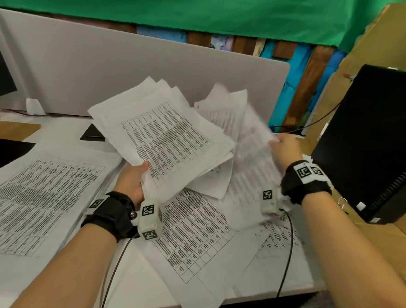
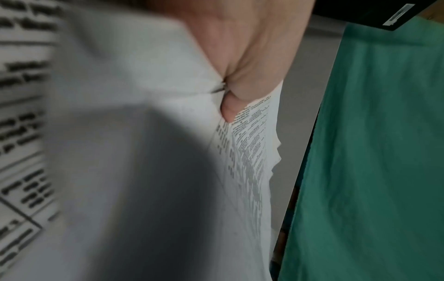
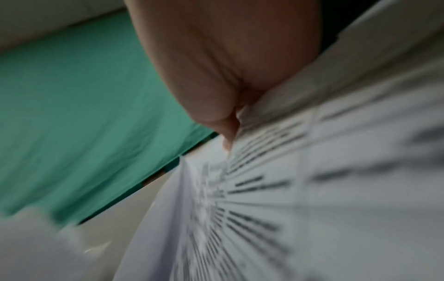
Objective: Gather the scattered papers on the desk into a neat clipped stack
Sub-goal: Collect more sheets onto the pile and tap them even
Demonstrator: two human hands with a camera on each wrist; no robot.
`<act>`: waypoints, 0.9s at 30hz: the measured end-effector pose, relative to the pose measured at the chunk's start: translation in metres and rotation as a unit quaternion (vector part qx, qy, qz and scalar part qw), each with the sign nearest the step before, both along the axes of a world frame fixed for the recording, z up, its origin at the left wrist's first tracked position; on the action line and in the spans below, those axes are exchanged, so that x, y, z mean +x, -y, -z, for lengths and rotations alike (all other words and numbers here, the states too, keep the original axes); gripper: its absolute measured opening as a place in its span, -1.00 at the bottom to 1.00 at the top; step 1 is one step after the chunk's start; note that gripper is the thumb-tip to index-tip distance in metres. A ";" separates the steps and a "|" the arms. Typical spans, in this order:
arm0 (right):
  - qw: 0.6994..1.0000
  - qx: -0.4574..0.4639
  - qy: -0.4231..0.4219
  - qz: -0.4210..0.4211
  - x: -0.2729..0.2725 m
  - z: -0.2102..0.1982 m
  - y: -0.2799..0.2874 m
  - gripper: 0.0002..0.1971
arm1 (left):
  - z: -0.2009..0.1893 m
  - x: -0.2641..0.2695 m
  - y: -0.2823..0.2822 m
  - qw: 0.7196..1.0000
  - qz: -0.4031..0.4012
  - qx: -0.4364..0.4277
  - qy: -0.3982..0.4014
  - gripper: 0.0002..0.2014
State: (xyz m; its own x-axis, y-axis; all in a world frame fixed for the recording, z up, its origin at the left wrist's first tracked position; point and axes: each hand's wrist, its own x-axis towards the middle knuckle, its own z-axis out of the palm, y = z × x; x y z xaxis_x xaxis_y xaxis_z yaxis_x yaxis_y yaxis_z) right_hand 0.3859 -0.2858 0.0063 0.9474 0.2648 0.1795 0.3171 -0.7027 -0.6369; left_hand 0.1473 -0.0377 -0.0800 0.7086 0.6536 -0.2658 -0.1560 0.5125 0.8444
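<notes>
White desk surface, backed by a grey partition panel and green cloth, carries loose white printed sheets with tables spread across its middle and left; a black computer tower stands at the right on brown cardboard.

Left hand grips the near edge of a fanned bundle of white printed pages, thumb on top and fingers hidden beneath; the bundle is raised above the desk and its corners are splayed. The left wrist view shows the thumb pressed into the paper. Right hand pinches the far corner of a single blurred white sheet lifted beside the bundle; the right wrist view shows the digits closed on its edge.

Step in hand, by judgement: adding the sheet to the bundle.

1. Lay the sheet flat on the bundle's top face.
2. Loosen the left grip slightly so the pages can slide.
3. Tap the long edge, then the short edge, on bare desk to square the corners.
4. Collect the remaining desk sheets before clipping. No clip can be identified with certainty.
</notes>
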 end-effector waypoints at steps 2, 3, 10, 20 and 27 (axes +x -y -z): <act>0.997 -0.066 -0.029 0.022 0.008 -0.009 0.013 -0.67 | 0.004 -0.002 -0.003 0.999 -0.005 -0.040 0.012 -0.68; 0.992 -0.105 -0.058 0.032 0.009 -0.007 0.018 -0.65 | 0.004 -0.003 -0.003 0.999 -0.010 -0.048 0.013 -0.72; 0.989 -0.038 -0.134 0.042 -0.008 0.015 0.004 -0.46 | 0.007 0.001 -0.012 0.998 -0.057 -0.028 -0.001 -0.69; 0.980 0.023 -0.196 -0.004 -0.039 0.033 -0.050 -0.28 | 0.002 0.001 -0.007 0.998 -0.042 -0.024 0.027 -0.66; 0.970 -0.230 -0.077 0.029 0.024 0.003 0.026 -0.32 | 0.005 0.004 -0.008 1.000 -0.002 0.011 0.017 -0.72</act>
